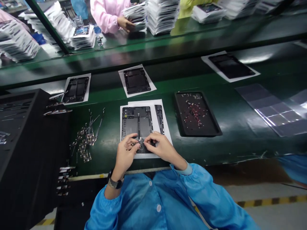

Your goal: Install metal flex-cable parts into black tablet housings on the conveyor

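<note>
Straight ahead of me a black tablet housing (pixel 130 124) lies on white paper, a dark ribbon cable (pixel 138 126) running down its middle. My left hand (pixel 127 150) is at the housing's lower edge, thumb and fingers closed around a small part that I cannot clearly make out, perhaps a little circuit board. From the other side my right hand (pixel 160 145) pinches at the same spot, close to the cable's lower end; whatever lies between its fingertips is too small to name. Part of a second black housing (pixel 159 118) shows beside the first.
Left of me lies a pile of small circuit boards with cables (pixel 85 140), next to a black box (pixel 35 153). A black tray (pixel 198 115) with small red and silver bits stands right. More housings (pixel 136 80) lie behind. Across the bench, a pink-sleeved person (pixel 107 16) handles stacks.
</note>
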Demonstrator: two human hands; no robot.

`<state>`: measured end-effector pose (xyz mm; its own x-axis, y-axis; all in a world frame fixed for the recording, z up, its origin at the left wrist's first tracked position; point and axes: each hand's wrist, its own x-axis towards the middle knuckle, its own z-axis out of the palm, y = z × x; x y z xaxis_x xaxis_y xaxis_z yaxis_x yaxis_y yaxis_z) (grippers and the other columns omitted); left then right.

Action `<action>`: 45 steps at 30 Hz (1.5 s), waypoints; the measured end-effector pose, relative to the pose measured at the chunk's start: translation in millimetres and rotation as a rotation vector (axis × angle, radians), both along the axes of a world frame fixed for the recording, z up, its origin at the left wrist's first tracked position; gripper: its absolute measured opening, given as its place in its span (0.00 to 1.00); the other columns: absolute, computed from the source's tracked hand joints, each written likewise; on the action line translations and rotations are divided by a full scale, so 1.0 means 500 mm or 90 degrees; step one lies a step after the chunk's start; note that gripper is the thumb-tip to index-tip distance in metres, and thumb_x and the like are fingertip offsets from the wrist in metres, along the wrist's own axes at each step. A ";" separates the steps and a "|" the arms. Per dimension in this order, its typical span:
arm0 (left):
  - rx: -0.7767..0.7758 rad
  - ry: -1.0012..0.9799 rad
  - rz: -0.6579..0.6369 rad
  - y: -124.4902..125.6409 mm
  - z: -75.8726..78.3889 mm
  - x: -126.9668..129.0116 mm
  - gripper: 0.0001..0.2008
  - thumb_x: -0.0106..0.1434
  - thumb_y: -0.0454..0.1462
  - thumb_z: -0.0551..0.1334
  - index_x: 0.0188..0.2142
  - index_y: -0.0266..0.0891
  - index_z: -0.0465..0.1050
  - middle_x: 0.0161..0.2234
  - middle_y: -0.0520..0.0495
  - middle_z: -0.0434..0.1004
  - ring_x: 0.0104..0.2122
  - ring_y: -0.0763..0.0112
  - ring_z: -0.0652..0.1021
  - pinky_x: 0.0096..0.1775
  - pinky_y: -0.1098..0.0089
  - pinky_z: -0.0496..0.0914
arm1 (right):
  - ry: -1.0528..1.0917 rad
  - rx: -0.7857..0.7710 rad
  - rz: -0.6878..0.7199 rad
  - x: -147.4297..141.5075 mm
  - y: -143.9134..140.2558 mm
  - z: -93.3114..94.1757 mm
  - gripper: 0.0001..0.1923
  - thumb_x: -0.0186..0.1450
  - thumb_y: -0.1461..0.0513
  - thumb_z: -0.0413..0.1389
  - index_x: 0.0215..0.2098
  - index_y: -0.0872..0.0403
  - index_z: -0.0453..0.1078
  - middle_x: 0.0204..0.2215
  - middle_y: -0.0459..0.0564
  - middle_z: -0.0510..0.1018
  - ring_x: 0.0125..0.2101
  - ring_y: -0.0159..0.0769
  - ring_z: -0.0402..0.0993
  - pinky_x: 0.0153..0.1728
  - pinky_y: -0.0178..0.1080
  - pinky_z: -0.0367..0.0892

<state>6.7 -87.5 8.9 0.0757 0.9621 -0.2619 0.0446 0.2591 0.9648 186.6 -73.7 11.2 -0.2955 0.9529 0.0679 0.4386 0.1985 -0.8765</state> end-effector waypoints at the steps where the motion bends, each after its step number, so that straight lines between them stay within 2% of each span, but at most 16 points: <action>1: -0.010 -0.017 0.013 0.002 0.001 0.003 0.21 0.55 0.35 0.66 0.49 0.36 0.72 0.32 0.49 0.77 0.28 0.73 0.76 0.27 0.76 0.68 | 0.002 -0.002 0.011 0.000 0.001 0.002 0.05 0.61 0.68 0.58 0.29 0.53 0.74 0.22 0.45 0.75 0.29 0.35 0.66 0.33 0.37 0.60; 5: -0.052 -0.036 0.033 0.011 0.009 0.011 0.18 0.50 0.36 0.69 0.41 0.35 0.73 0.29 0.48 0.79 0.25 0.72 0.77 0.24 0.76 0.67 | 0.018 -0.019 0.059 0.003 0.004 0.004 0.05 0.61 0.68 0.58 0.30 0.53 0.74 0.23 0.46 0.75 0.30 0.36 0.67 0.34 0.38 0.61; 8: -0.073 -0.039 0.013 0.018 0.016 0.010 0.16 0.47 0.36 0.70 0.37 0.35 0.73 0.26 0.48 0.79 0.24 0.72 0.76 0.24 0.76 0.67 | 0.018 -0.032 0.085 0.008 0.005 0.003 0.05 0.63 0.66 0.59 0.29 0.53 0.74 0.23 0.46 0.74 0.31 0.36 0.67 0.36 0.38 0.61; 13: -0.105 -0.021 -0.046 0.025 0.024 0.005 0.17 0.46 0.35 0.71 0.37 0.34 0.74 0.23 0.51 0.78 0.19 0.77 0.70 0.23 0.76 0.64 | 0.015 -0.050 0.120 0.016 0.013 0.006 0.06 0.62 0.67 0.59 0.28 0.53 0.75 0.22 0.46 0.73 0.32 0.36 0.66 0.36 0.38 0.60; 19: -0.120 -0.013 -0.090 0.030 0.022 0.003 0.17 0.46 0.35 0.70 0.37 0.34 0.73 0.21 0.52 0.77 0.20 0.75 0.71 0.25 0.75 0.65 | -0.035 -0.097 0.179 0.022 0.027 0.022 0.06 0.60 0.68 0.60 0.26 0.54 0.75 0.22 0.46 0.73 0.32 0.37 0.66 0.36 0.37 0.61; 26: -0.109 0.000 -0.089 0.028 0.021 0.007 0.14 0.46 0.34 0.69 0.34 0.35 0.73 0.20 0.52 0.76 0.20 0.74 0.72 0.26 0.74 0.66 | -0.099 -0.126 0.152 0.015 0.029 0.030 0.06 0.58 0.69 0.60 0.26 0.54 0.77 0.23 0.46 0.75 0.31 0.35 0.70 0.33 0.35 0.62; 31: -0.094 0.017 -0.069 0.022 0.023 0.008 0.12 0.47 0.34 0.68 0.34 0.35 0.73 0.20 0.52 0.76 0.21 0.74 0.73 0.28 0.73 0.66 | -0.107 -0.109 0.130 0.007 0.026 0.032 0.08 0.56 0.71 0.59 0.24 0.53 0.76 0.21 0.45 0.74 0.30 0.35 0.69 0.32 0.36 0.62; 37: -0.095 0.025 -0.062 0.021 0.021 0.010 0.11 0.47 0.34 0.68 0.32 0.36 0.73 0.19 0.53 0.75 0.19 0.75 0.72 0.26 0.74 0.65 | -0.111 -0.094 0.129 0.008 0.022 0.030 0.08 0.59 0.70 0.60 0.25 0.53 0.76 0.22 0.46 0.72 0.31 0.36 0.68 0.35 0.37 0.62; 41: -0.113 0.008 -0.091 0.029 0.027 0.007 0.12 0.46 0.33 0.68 0.33 0.36 0.72 0.18 0.54 0.75 0.19 0.74 0.73 0.26 0.73 0.68 | -0.097 -0.111 0.146 0.018 0.024 0.019 0.05 0.61 0.68 0.63 0.29 0.53 0.78 0.25 0.48 0.74 0.34 0.38 0.68 0.36 0.38 0.61; 45: -0.137 -0.017 -0.128 0.040 0.034 0.005 0.14 0.46 0.33 0.69 0.33 0.35 0.71 0.19 0.53 0.76 0.18 0.73 0.74 0.26 0.72 0.70 | -0.044 -0.087 0.178 0.028 0.027 0.007 0.06 0.62 0.68 0.64 0.28 0.53 0.77 0.25 0.47 0.77 0.34 0.38 0.67 0.39 0.40 0.60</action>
